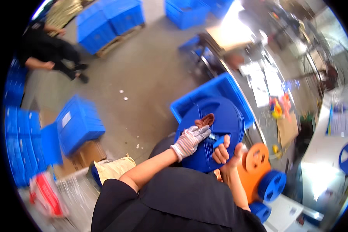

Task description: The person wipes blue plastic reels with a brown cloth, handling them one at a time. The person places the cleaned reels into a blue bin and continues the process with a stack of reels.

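A stack of large round blue plastic discs (224, 112) lies in front of me, over a blue crate. My left hand (192, 141), in a pale striped glove, rests on the top disc with its fingers stretched out. Just beyond its fingertips is a crumpled brown cloth (205, 120). The bare fingers of my right hand (222, 151) curl around a small blue-handled tool (219, 141) over the same disc. A shiny metal piece (212, 136) shows between the tool and my gloved fingers; its exact kind I cannot make out.
Beneath the discs is a blue crate (176, 106). To the right stand orange discs (256, 157), smaller blue wheels (272, 185) and a workbench (255, 91) with papers. Blue bins (79, 125) and a paper sack (114, 170) are at left. Another person (46, 48) is at far left.
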`<state>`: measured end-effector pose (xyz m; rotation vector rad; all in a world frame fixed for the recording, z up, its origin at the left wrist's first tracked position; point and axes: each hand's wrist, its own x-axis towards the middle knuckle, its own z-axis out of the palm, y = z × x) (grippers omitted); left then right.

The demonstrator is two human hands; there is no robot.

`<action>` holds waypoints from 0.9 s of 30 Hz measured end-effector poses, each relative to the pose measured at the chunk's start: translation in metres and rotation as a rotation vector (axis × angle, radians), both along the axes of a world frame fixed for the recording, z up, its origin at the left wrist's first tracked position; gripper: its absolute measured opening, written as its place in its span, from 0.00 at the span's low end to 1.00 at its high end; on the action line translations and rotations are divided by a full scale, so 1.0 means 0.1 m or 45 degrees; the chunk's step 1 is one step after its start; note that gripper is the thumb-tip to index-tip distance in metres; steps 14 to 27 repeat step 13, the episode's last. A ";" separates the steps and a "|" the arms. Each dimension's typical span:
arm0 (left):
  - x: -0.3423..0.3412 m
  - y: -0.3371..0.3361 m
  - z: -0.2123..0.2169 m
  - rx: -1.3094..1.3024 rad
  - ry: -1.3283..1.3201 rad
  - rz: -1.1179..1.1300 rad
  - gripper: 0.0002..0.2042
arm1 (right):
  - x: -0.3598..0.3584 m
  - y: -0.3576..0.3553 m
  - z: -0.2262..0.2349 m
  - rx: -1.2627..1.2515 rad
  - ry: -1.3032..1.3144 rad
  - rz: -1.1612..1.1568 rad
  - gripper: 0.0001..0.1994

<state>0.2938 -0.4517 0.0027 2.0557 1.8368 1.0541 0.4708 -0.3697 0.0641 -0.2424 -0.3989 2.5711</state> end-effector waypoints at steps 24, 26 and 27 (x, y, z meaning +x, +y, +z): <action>-0.20 -4.91 -2.37 -1.967 -0.269 0.362 0.19 | 0.17 -0.29 -0.02 -0.112 -0.007 0.130 0.22; -0.20 -4.91 -2.37 -1.967 -0.269 0.362 0.19 | 0.17 -0.29 -0.02 -0.112 -0.007 0.130 0.22; -0.20 -4.91 -2.37 -1.967 -0.269 0.362 0.19 | 0.17 -0.29 -0.02 -0.112 -0.007 0.130 0.22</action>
